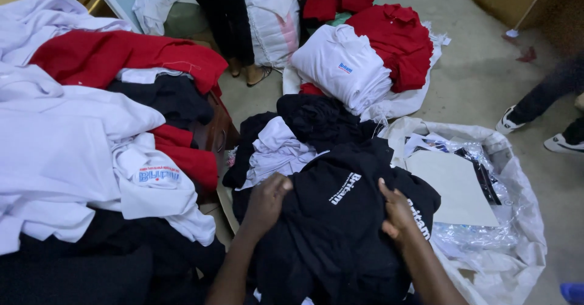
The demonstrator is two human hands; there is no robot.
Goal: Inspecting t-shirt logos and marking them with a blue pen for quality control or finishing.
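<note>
At centre bottom, black shirt point(340, 220) lies atop dark pile. Left hand point(267, 201) clenches its left edge; right hand point(396, 210) pinches right edge, fingers curled closed. Keep both grips level, pull cloth taut, avoid snagging white shirt point(277, 147) behind.

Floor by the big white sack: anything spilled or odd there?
Yes. A reddish stain marks the bare concrete floor at upper right, beside a broom tip. Elsewhere, only heaps of shirts.

Black shirt point(340, 220), white lettering
</note>
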